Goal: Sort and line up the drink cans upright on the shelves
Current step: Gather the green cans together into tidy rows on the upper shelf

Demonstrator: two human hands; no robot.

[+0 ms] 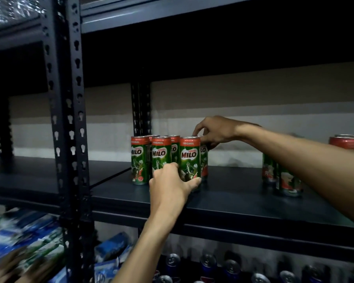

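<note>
Several green Milo cans with red tops stand upright in a tight cluster (pixel 160 154) on a dark shelf (pixel 233 201). My left hand (pixel 172 185) wraps around the bases of the front cans, thumb and fingers on the front right can (pixel 189 158). Reaching over from the right, my right hand (pixel 214 131) has its fingertips pinched on the top of the back right can (pixel 203 158). More Milo cans (pixel 286 178) stand further right, partly hidden behind my right forearm.
A black slotted upright post (pixel 70 119) stands left of the cans. Blue and white packs (pixel 29 237) fill the lower left shelf. Blue cans with silver tops (pixel 208 262) sit on the shelf below. Another can (pixel 347 142) shows at the right edge.
</note>
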